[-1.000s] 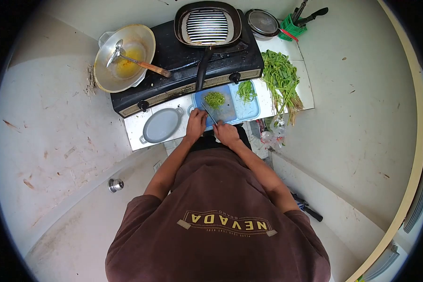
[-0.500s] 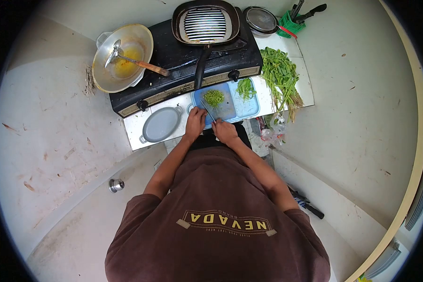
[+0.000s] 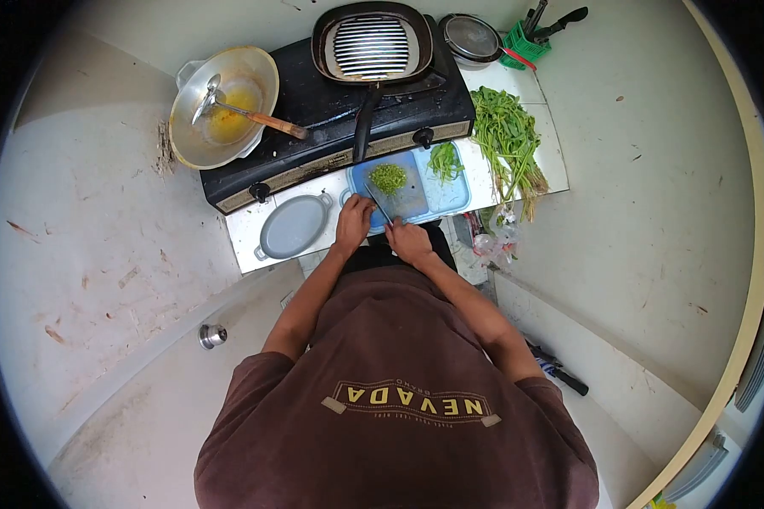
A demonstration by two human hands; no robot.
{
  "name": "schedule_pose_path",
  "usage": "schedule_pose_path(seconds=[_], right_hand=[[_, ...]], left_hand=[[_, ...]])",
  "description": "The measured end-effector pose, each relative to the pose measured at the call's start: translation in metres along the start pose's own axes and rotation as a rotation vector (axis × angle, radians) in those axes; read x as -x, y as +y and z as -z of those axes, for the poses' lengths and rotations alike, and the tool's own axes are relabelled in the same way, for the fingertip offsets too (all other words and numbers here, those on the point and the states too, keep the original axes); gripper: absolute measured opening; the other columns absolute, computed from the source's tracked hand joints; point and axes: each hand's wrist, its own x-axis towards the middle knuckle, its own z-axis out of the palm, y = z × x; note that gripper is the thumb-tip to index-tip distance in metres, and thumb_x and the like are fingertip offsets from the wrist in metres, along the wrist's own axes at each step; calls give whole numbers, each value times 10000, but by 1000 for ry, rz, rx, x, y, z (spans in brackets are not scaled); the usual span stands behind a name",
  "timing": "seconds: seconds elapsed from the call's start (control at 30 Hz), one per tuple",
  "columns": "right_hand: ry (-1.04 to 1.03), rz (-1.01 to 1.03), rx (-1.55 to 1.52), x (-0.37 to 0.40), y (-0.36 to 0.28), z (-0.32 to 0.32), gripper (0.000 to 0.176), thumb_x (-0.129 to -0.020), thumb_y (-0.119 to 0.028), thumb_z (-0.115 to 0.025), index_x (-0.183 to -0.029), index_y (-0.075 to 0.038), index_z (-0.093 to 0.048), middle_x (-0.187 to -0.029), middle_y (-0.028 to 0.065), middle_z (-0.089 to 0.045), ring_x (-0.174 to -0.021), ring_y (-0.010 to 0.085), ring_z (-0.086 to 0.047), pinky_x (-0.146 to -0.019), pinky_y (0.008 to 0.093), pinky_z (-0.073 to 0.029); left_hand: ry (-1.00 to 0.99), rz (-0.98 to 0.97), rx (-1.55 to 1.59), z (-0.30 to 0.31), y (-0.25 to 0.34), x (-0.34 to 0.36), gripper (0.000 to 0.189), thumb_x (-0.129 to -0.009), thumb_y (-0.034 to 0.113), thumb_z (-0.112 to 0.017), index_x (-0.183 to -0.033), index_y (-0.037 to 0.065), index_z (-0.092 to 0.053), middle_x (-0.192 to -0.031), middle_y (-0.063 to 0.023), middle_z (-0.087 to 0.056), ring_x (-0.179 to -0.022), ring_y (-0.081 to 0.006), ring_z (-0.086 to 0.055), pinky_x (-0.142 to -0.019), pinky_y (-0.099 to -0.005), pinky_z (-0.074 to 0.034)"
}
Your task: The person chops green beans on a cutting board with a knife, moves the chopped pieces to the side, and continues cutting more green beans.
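My right hand (image 3: 411,243) is closed around the handle of a knife (image 3: 379,202), whose blade points up and left over a blue cutting board (image 3: 413,202). Close by on the left, my left hand (image 3: 354,224) rests at the board's edge with its fingers curled by the blade; whatever they pinch is too small to make out. A small heap of finely chopped greens (image 3: 388,178) lies on the board just beyond the knife tip. Longer cut green leaves (image 3: 444,162) lie on the lighter right side.
Behind the board stands a black gas stove (image 3: 301,127) with a wok (image 3: 259,64) holding a ladle (image 3: 263,121) and a grill pan (image 3: 373,78). A grey oval dish (image 3: 294,226) sits left, leafy greens (image 3: 508,131) right. Knives stand in a green basket (image 3: 522,42).
The whole view has shifted very slightly. Both hands and the knife keep nearly the same place over the board, and the chopped heap looks the same.
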Motion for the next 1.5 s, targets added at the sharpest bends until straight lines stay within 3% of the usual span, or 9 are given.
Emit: schedule_pose_path(seconds=[0.6, 1.03, 1.5], right_hand=[[-10, -2, 20, 3, 6, -3, 425, -1049, -386, -475, -963, 13, -591, -716, 240, -699, -702, 435, -714, -667, 526, -582], [-15, 1, 26, -10, 0, 2, 450, -1056, -391, -462, -969, 31, -593, -750, 252, -707, -724, 435, -718, -691, 510, -587], [42, 10, -14, -2, -1, -5, 427, -1049, -386, -488, -957, 17, -595, -698, 254, -682, -684, 458, -702, -637, 538, -576]], left_hand=[[15, 66, -39, -2, 1, 3, 58, -894, 18, -662, -941, -2, -689, -912, -185, -599, -885, -400, -618, -794, -471, -500], [16, -15, -21, -3, -5, 2, 51, -892, 25, -675, -924, 5, -710, -888, -172, -599, -865, -379, -621, -774, -461, -500], [-14, 12, -31, -2, -5, 2, 81, -893, 37, -673, -954, 5, -715, -895, -178, -589, -874, -380, -612, -787, -459, -495]])
